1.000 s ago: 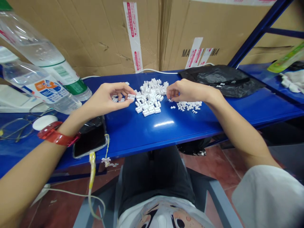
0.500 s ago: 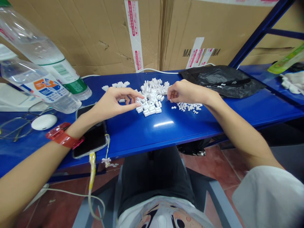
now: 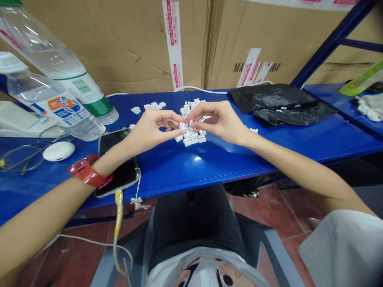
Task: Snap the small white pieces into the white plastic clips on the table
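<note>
Thumb and fingertips of my left hand (image 3: 161,126) pinch a small white plastic piece (image 3: 182,126) above the blue table. My right hand (image 3: 220,120) meets it from the right, with a smaller white part (image 3: 191,123) between thumb and forefinger, close to the left hand's piece. Whether the two parts touch is too small to tell. Beneath and behind the fingers lies a pile of white pieces (image 3: 194,139), partly hidden. Several more white pieces (image 3: 154,106) lie behind my left hand. Small white parts (image 3: 253,130) show past my right wrist.
Two plastic bottles (image 3: 98,107), a phone (image 3: 119,175) with a cable, a white oval case (image 3: 59,151) and glasses (image 3: 24,157) are at the left. A black plastic bag (image 3: 281,99) lies at the back right. Cardboard boxes (image 3: 119,48) stand behind the blue table (image 3: 179,171).
My right hand has moved left from beside the small parts to my left hand's fingertips, bringing a small white part. My left hand has shifted slightly right, still holding its piece.
</note>
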`<control>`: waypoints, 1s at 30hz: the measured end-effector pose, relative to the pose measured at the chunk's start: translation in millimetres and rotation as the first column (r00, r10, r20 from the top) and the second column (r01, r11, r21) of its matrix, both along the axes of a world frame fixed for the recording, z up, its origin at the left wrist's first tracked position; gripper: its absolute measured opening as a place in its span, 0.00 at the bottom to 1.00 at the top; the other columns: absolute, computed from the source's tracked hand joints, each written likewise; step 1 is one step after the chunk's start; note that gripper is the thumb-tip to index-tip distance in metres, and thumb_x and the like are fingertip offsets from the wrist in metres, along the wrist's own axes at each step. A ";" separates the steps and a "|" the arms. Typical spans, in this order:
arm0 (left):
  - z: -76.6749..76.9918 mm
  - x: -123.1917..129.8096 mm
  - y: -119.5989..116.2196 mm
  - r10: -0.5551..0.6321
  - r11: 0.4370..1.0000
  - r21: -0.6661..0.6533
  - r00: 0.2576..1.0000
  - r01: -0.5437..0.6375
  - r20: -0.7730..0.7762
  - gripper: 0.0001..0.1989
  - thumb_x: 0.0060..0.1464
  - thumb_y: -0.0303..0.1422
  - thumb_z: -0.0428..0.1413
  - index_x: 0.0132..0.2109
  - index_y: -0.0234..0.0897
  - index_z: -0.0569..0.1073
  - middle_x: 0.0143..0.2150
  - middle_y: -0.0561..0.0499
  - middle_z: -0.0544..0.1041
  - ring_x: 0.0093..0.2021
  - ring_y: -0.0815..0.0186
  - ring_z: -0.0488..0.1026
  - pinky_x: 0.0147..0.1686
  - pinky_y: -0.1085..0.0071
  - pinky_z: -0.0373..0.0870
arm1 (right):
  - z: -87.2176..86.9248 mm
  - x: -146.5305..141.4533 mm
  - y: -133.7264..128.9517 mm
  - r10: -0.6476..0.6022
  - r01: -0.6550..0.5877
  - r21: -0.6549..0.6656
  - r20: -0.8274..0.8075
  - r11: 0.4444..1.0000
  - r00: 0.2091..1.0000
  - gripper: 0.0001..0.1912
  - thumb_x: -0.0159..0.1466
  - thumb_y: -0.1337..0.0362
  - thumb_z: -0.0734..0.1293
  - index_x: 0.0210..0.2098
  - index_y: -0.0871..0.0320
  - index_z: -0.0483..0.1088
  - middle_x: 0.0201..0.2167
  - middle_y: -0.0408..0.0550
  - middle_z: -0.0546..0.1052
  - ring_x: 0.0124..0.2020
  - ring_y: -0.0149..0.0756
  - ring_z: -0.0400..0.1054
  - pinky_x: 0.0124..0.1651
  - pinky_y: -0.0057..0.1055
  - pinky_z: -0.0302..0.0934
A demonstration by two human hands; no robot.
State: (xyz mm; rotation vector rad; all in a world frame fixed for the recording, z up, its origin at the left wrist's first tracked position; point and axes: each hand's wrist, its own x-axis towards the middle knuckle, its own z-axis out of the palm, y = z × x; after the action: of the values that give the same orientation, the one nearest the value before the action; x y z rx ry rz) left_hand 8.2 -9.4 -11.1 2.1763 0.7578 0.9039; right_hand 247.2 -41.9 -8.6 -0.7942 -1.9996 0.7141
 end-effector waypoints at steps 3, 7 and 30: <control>-1.5 1.9 -0.8 0.014 1.000 -0.014 1.000 -0.014 0.019 0.11 0.52 0.37 0.69 0.42 0.39 0.84 0.34 0.49 0.86 0.36 0.62 0.83 0.39 0.68 0.80 | -9.3 -6.7 -2.2 -0.093 0.093 0.084 -0.008 0.992 0.996 0.07 0.69 0.62 0.72 0.41 0.59 0.78 0.40 0.50 0.82 0.41 0.37 0.76 0.41 0.34 0.73; -2.1 3.6 -1.1 0.080 0.996 0.047 0.996 -0.081 0.038 0.11 0.52 0.37 0.71 0.41 0.36 0.85 0.34 0.48 0.86 0.34 0.62 0.83 0.35 0.69 0.77 | -17.7 -11.1 -3.1 -0.185 0.184 0.162 -0.014 0.969 0.983 0.06 0.70 0.62 0.70 0.41 0.58 0.76 0.39 0.48 0.81 0.41 0.37 0.75 0.46 0.37 0.74; -4.3 5.8 -4.7 0.078 0.997 0.016 0.997 -0.078 -0.028 0.15 0.53 0.44 0.69 0.38 0.37 0.83 0.36 0.47 0.86 0.33 0.62 0.82 0.36 0.68 0.77 | -24.8 -12.8 -0.9 -0.164 0.134 0.343 0.058 0.930 0.985 0.07 0.73 0.63 0.68 0.38 0.56 0.74 0.37 0.47 0.78 0.39 0.37 0.72 0.45 0.39 0.73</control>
State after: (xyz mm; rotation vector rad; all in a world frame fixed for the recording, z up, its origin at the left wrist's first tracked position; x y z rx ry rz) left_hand 14.0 -14.2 -15.4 2.1897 0.8577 0.9215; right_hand 234.3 -42.8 -33.4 -0.7684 -2.0386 0.2402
